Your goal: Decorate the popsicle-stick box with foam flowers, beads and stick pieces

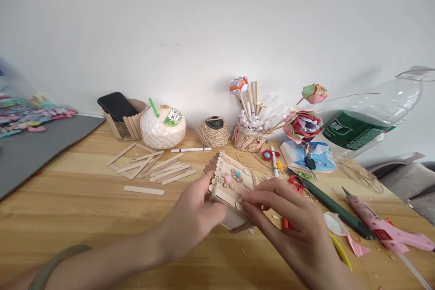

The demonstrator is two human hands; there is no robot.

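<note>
My left hand [195, 217] is wrapped round the left side of a craft-stick box [231, 197], keeping it tilted above the table. Its face carries a pink and a blue pompom, each ringed by small wooden petals, and twine trims the edges. My right hand [292, 222] is closed, thumb and fingertips pinching a small rounded wooden chip [239, 205] against the lower part of that face. Fingers partly hide the chip. Loose craft sticks [173, 173] lie to the left of the box.
Behind stand a twine ball [213, 132], a white coconut [163, 127] and a pen holder [249, 138]. On the right lie a pink glue gun [377, 222], a green cutter [340, 206], scissors [340, 251] and a large plastic bottle [360, 129]. A phone [118, 106] rests in another stick holder.
</note>
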